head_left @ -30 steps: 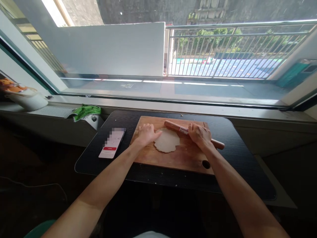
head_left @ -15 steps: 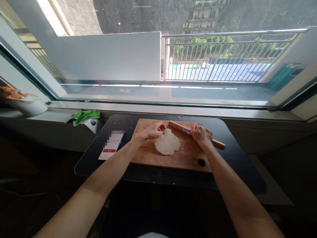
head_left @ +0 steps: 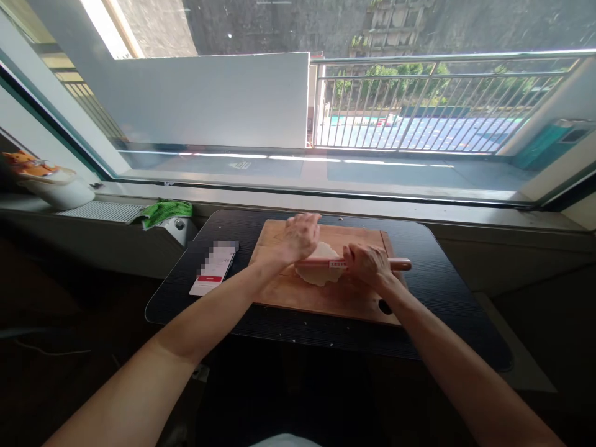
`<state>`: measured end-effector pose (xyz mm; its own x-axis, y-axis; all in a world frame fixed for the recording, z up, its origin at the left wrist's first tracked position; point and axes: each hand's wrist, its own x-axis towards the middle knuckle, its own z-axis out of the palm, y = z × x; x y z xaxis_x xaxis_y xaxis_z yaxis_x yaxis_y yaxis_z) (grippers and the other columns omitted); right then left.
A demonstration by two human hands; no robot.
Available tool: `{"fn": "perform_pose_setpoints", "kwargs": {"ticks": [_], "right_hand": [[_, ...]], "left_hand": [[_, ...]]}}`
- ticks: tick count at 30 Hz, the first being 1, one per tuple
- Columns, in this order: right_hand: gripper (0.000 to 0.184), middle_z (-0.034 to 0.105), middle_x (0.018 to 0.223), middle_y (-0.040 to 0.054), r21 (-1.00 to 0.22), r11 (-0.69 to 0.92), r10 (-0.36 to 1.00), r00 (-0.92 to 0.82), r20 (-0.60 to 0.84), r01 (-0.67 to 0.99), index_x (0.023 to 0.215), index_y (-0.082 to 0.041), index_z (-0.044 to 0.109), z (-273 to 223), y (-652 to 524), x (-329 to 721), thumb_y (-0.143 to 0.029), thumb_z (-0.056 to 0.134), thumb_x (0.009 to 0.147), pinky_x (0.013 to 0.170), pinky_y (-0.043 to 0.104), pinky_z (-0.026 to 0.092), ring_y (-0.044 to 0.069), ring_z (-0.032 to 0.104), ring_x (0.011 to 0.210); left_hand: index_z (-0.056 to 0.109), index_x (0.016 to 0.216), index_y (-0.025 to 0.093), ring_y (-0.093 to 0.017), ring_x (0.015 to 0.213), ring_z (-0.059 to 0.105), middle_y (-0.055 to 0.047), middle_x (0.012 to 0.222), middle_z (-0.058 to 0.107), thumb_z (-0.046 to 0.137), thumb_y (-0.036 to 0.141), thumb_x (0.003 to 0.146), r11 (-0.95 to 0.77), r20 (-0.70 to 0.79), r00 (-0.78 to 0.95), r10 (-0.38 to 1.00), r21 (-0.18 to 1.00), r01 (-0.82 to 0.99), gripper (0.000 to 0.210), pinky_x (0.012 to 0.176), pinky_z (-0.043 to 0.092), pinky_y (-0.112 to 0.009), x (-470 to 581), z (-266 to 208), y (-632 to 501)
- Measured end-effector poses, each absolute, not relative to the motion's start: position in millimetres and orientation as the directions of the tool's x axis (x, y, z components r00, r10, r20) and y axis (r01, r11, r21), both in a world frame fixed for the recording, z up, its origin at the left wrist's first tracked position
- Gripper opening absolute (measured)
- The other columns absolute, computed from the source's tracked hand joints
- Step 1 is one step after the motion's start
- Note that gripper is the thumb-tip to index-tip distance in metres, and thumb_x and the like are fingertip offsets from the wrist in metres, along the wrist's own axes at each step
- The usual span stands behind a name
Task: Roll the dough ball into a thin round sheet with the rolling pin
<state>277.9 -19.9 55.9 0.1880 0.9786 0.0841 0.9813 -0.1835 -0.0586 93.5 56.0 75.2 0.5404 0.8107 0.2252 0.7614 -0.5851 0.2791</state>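
A flat, uneven round of pale dough (head_left: 321, 277) lies on a wooden cutting board (head_left: 291, 293). Across it rests a wooden rolling pin (head_left: 338, 264) with a white label, its right end reaching past the board's edge. My right hand (head_left: 370, 264) is closed around the pin, right of the label. At the pin's left end my left hand (head_left: 300, 237) hovers over or touches the dough's left side, fingers stretched forward and not wrapped around the pin. The hand hides that end of the pin and part of the dough.
The board lies on a small black table (head_left: 186, 301). A phone (head_left: 214, 270) with a lit screen lies to its left. Behind are a window sill (head_left: 261, 197), a green cloth (head_left: 162, 212) and a white pot (head_left: 63, 189). Small crumbs dot the table's front edge.
My right hand has brought the rolling pin left and level onto the dough. My left hand has let go of the dough's far edge, and its fingers have straightened.
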Motion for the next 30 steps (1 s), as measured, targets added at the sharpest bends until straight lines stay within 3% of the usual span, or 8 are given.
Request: {"fn": "perform_pose_setpoints", "kwargs": {"ticks": [3,6,11,14,18,24,30], "right_hand": [[0.038,0.074,0.111,0.0126,-0.194,-0.215,0.963,0.24,0.118,0.957,0.103,-0.018,0.071,53.4,-9.5,267.8,-0.031,0.035,0.099,0.088,0.031,0.045,0.024,0.065,0.104],[0.045,0.066,0.131,0.0128,-0.304,-0.259,0.951,0.298,0.088,0.917,0.127,-0.018,0.063,47.9,-8.4,269.7,-0.036,0.033,0.1,0.1,0.036,0.043,0.026,0.057,0.121],[0.049,0.057,0.145,0.0122,-0.214,-0.173,0.968,0.206,0.145,0.961,0.135,-0.018,0.059,37.9,-4.0,275.8,-0.043,0.036,0.101,0.117,0.046,0.026,0.03,0.036,0.143],[0.048,0.058,0.143,0.014,-0.217,-0.208,0.946,0.252,0.202,0.954,0.135,-0.017,0.06,42.3,28.6,281.0,-0.04,0.034,0.101,0.116,0.047,0.025,0.03,0.034,0.144],[0.052,0.053,0.148,0.0151,-0.246,-0.298,0.939,0.329,0.098,0.923,0.139,-0.015,0.055,47.1,43.7,284.7,-0.043,0.034,0.101,0.115,0.048,0.029,0.031,0.036,0.142],[0.044,0.057,0.144,0.0074,-0.134,0.005,0.997,0.005,0.072,0.991,0.121,-0.028,0.066,36.9,-10.6,286.1,-0.036,0.027,0.102,0.116,0.05,0.026,0.026,0.036,0.142],[0.054,0.038,0.161,0.0145,-0.172,-0.226,0.972,0.234,0.024,0.959,0.146,-0.017,0.05,46.5,51.8,295.9,-0.04,0.034,0.1,0.119,0.053,0.024,0.031,0.025,0.15]], "left_hand": [[0.043,0.153,0.019,-0.027,0.149,0.035,-0.01,0.159,0.045,0.033,0.036,0.104,-0.612,0.091,0.609,0.788,0.231,0.757,0.053,0.124,0.022,-0.056,109.3,52.9,33.7],[0.04,0.155,0.022,-0.029,0.153,0.028,-0.011,0.16,0.042,0.031,0.039,0.104,-0.56,0.121,0.548,0.828,0.21,0.801,0.055,0.124,0.015,-0.061,110.5,34.8,23.8],[0.039,0.156,0.023,-0.031,0.153,0.028,-0.011,0.159,0.044,0.033,0.039,0.103,-0.501,0.124,0.485,0.866,0.224,0.836,0.056,0.123,0.017,-0.063,109.8,35.2,52.4],[0.036,0.157,0.019,-0.029,0.154,0.025,-0.012,0.163,0.037,0.029,0.04,0.103,-0.443,0.044,0.446,0.894,0.247,0.862,0.058,0.123,0.018,-0.062,123.7,44.5,87.7],[0.033,0.158,0.017,-0.028,0.155,0.023,-0.012,0.165,0.033,0.026,0.035,0.103,-0.426,-0.012,0.441,0.898,0.231,0.875,0.058,0.123,0.018,-0.061,128.6,46.7,95.3],[0.04,0.156,0.025,-0.029,0.154,0.025,-0.007,0.163,0.039,0.033,0.036,0.102,-0.61,0.079,0.608,0.79,0.206,0.765,0.055,0.125,0.014,-0.061,107.1,34.4,44.1],[0.034,0.158,0.02,-0.027,0.155,0.022,-0.01,0.166,0.032,0.029,0.033,0.103,-0.439,0.054,0.439,0.897,0.223,0.87,0.056,0.125,0.015,-0.061,130.1,47.7,95.9]]}}
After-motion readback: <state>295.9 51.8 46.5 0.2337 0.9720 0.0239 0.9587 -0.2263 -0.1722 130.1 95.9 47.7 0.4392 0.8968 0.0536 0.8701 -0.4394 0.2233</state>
